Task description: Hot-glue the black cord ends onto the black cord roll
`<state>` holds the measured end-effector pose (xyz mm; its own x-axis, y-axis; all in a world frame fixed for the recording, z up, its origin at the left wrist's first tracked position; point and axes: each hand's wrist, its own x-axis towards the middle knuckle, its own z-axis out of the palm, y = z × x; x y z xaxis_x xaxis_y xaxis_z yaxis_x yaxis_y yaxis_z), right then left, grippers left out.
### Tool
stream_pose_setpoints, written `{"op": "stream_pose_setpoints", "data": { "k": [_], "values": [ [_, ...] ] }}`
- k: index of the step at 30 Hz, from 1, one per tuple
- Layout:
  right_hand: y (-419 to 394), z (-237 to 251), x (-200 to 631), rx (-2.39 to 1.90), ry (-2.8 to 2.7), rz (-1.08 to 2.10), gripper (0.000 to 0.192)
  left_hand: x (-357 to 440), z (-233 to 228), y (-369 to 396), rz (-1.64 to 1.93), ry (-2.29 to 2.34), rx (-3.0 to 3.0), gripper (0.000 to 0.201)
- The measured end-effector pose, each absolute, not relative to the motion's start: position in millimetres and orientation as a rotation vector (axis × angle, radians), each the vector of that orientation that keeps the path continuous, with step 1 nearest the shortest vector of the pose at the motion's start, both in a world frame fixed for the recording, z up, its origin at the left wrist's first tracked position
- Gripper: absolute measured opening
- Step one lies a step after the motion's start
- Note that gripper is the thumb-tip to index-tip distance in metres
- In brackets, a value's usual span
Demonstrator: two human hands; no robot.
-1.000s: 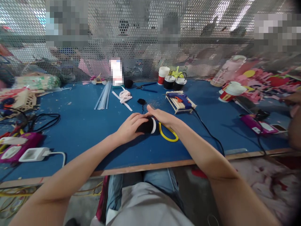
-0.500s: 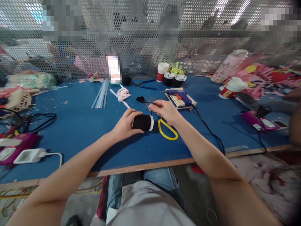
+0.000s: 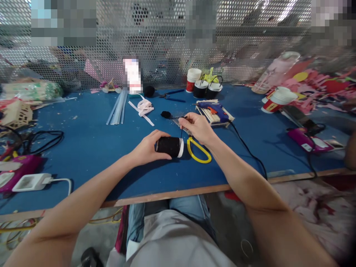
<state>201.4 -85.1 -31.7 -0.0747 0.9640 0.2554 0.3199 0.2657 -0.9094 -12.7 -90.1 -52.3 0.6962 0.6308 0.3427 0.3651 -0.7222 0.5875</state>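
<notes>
The left hand (image 3: pixel 146 150) is curled around a black thread spool (image 3: pixel 169 146) lying on its side on the blue table (image 3: pixel 91 144), fingers clamped on its body. The right hand (image 3: pixel 197 128) pinches a black thread (image 3: pixel 181 132) rising from the spool's white end. Yellow-handled scissors (image 3: pixel 198 151) lie just beside the spool, under the right wrist. Beyond sits a blue glue gun (image 3: pixel 214 109) on a wooden stand.
</notes>
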Motion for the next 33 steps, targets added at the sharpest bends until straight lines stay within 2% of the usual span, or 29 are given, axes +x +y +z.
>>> {"op": "stream_pose_setpoints", "data": {
  "k": [13,23,33],
  "values": [
    [-88,-35,194,-1.243,-1.662,0.721,0.031,-9,-54,-94,0.827,0.670,2.495,0.057],
    [-89,-36,193,-1.325,-1.682,0.757,0.031,-9,-55,-96,0.965,0.661,2.554,0.056],
    [-84,-43,190,-1.416,-1.760,0.726,0.030,-8,-61,-93,0.954,0.688,2.554,0.055]
  ]
}}
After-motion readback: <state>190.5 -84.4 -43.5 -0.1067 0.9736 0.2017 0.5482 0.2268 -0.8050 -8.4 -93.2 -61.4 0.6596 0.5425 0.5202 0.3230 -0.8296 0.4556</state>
